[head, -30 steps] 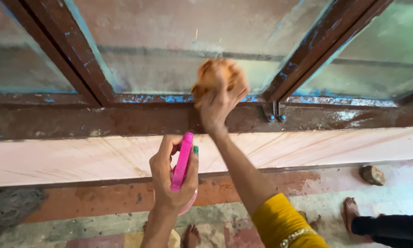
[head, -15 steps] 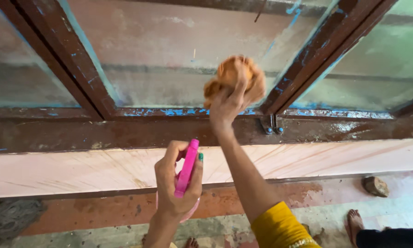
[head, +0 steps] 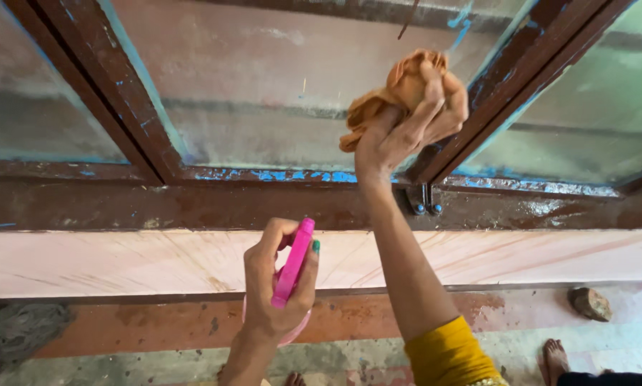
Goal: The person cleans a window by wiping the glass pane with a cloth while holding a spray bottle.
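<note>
An orange cloth (head: 396, 89) is bunched up and gripped in the right hand (head: 406, 125), whose fingers are clenched tightly around it; the cloth is pressed against the lower right part of the middle glass pane (head: 278, 86), just beside the brown window frame (head: 478, 100) where flecks of blue paint are seen; the right arm is raised from a yellow sleeve (head: 449, 354) at the bottom edge of the view. A pink spray bottle (head: 292, 275) is held upright in the left hand (head: 274, 286), lower down and in front of the pale stone sill (head: 121, 261); its fingers are wrapped around the bottle's neck, with one finger curled over the trigger; a green-painted nail is shown on the thumb. A small hinge (head: 424, 200) is fixed to the frame below the cloth; a stone (head: 591, 304) is seen on the floor at the right, and a bare foot (head: 555, 357) of another person is partly visible near it.
</note>
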